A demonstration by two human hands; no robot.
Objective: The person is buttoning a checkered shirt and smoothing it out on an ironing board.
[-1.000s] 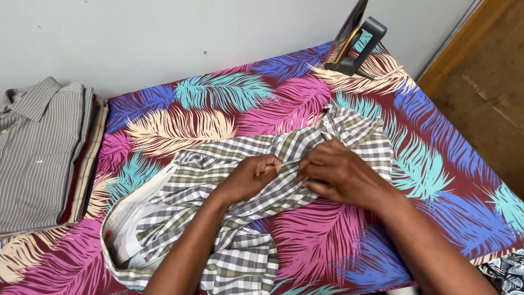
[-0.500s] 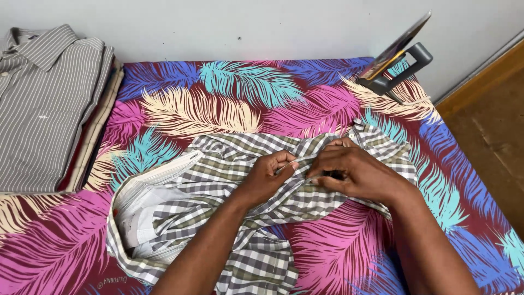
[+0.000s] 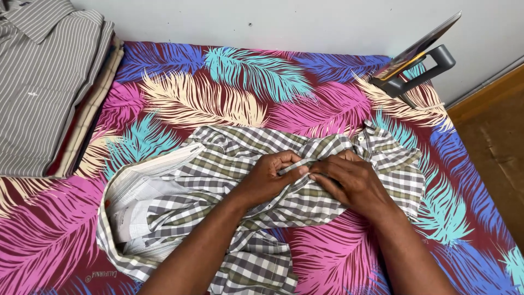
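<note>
Checked shirt [image 3: 240,218] crumpled, unfolded; left hand [image 3: 267,177] and right hand [image 3: 349,183] pinch placket at centre; folded stack [image 3: 43,82] at 10 o'clock.

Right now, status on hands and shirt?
Left hand and right hand: both pinching the front edge of the checked shirt, grip shut. Shirt crumpled on feather-print cover. Folded striped shirts stacked left, phone stand far right, both apart.
</note>
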